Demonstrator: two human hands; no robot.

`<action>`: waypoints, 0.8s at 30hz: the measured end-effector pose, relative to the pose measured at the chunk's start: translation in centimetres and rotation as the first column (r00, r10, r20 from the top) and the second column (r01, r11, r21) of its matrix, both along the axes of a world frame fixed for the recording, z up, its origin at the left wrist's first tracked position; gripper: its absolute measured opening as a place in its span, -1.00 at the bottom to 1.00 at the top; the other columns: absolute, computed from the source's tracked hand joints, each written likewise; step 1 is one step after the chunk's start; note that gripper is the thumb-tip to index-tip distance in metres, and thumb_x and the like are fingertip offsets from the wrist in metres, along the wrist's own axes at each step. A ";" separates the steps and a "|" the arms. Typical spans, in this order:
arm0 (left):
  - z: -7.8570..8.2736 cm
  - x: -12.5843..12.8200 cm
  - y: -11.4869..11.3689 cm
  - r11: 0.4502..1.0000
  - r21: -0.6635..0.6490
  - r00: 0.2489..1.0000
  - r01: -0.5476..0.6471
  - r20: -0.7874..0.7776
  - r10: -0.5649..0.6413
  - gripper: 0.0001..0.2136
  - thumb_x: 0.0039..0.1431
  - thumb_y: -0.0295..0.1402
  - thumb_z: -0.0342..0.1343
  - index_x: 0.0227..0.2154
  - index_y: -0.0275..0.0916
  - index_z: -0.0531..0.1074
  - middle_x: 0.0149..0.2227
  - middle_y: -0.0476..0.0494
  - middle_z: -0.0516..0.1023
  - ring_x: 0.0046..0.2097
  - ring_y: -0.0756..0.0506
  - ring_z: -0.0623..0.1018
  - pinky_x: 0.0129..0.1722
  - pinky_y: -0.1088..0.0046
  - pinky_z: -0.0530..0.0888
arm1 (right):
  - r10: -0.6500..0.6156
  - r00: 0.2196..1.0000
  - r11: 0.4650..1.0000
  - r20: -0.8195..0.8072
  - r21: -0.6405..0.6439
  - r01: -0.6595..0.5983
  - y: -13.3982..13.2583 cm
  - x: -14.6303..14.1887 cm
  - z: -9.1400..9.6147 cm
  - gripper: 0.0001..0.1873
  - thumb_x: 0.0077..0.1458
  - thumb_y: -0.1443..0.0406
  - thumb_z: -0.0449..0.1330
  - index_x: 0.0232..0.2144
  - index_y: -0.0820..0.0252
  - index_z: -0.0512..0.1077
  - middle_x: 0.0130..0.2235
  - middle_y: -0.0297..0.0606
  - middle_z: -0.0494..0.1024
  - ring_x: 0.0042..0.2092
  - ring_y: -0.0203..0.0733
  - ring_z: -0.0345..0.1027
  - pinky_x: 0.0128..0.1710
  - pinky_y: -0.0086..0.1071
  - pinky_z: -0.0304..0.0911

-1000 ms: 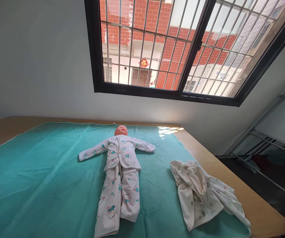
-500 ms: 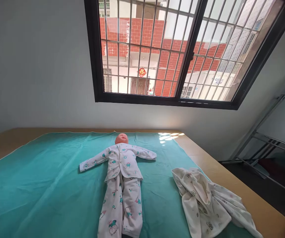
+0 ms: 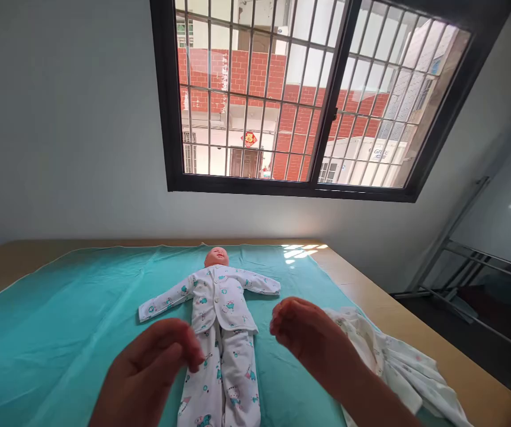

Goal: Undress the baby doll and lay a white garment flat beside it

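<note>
One doll point(image 3: 216, 256) lies face-up in white, teal-printed jacket point(image 3: 217, 296) and trousers point(image 3: 241, 370)

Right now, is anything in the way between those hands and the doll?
Nothing visible stands between the left hand or right hand and the doll; the crumpled cloth lies off to the right.

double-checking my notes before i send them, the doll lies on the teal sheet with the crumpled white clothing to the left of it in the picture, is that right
Not quite: the crumpled white clothing is to the right of the doll, as the head view shows. The doll does lie on the teal sheet.
</note>
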State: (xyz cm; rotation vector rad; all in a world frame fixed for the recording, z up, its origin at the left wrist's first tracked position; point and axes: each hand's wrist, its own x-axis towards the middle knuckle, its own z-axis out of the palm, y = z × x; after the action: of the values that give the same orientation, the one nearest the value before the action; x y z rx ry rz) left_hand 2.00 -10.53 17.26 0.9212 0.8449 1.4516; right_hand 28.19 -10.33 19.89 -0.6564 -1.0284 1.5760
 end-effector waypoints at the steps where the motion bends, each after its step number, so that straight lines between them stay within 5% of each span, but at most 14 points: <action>1: 0.0 0.9 0.2 0.999 -0.035 1.000 0.004 0.019 -0.003 -0.70 -0.20 -0.24 0.45 -0.39 -0.25 0.57 -0.46 -0.08 0.60 -0.41 -0.10 0.58 -0.41 0.42 0.54 | 0.023 0.998 0.999 -0.062 -0.046 -0.025 -0.1 -1.1 -0.8 -0.78 0.19 0.19 0.21 -0.33 0.23 0.57 -0.27 -0.20 0.61 -0.22 -0.23 0.49 -0.23 -0.43 0.33; 5: 0.4 2.8 0.9 0.989 -0.145 0.998 0.044 0.040 -0.038 -0.70 -0.22 -0.32 0.45 -0.34 -0.23 0.61 -0.36 -0.16 0.67 -0.28 -0.22 0.64 -0.33 0.37 0.59 | 0.163 0.967 0.978 -0.196 -0.097 -0.185 -0.2 -3.2 -2.4 -0.69 0.20 0.13 0.19 -0.16 0.18 0.59 -0.07 -0.09 0.60 -0.01 -0.05 0.48 -0.06 -0.28 0.34; 12: -0.6 3.3 1.8 0.982 -0.176 0.997 0.065 0.060 -0.055 -0.76 -0.18 -0.29 0.44 -0.38 -0.21 0.63 -0.37 -0.15 0.67 -0.29 -0.21 0.65 -0.30 0.35 0.60 | 0.304 0.907 0.943 -0.290 -0.044 -0.330 1.2 -2.8 -3.5 -0.68 0.27 0.18 0.12 -0.05 0.18 0.54 0.03 -0.11 0.54 0.07 -0.08 0.43 -0.01 -0.32 0.36; 18: -1.9 4.3 3.0 0.982 -0.137 0.961 0.132 -0.227 -0.161 -0.86 -0.06 -0.28 0.38 -0.38 -0.13 0.67 -0.32 -0.09 0.68 -0.26 -0.15 0.63 -0.23 0.47 0.57 | 0.334 0.892 0.929 -0.306 -0.055 -0.366 1.9 -2.1 -5.0 -0.67 0.28 0.20 0.11 -0.01 0.20 0.52 0.06 -0.09 0.51 0.12 -0.04 0.39 0.00 -0.33 0.37; 24: -2.4 5.1 5.1 0.953 -0.063 0.848 0.295 -0.442 -0.292 -0.91 0.08 -0.29 0.27 -0.43 -0.13 0.66 -0.35 -0.08 0.66 -0.27 -0.10 0.60 -0.25 0.55 0.52 | 0.279 0.914 0.934 -0.294 -0.139 -0.330 2.8 -1.0 -7.6 -0.69 0.28 0.20 0.12 -0.04 0.21 0.53 -0.01 -0.09 0.56 -0.08 -0.15 0.54 -0.13 -0.42 0.43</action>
State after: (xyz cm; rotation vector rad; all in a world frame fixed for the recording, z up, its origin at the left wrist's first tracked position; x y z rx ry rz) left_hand 7.10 -5.41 14.86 1.3594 0.9798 0.9863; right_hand 27.14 -7.52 12.34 -0.3988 -0.8113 1.9944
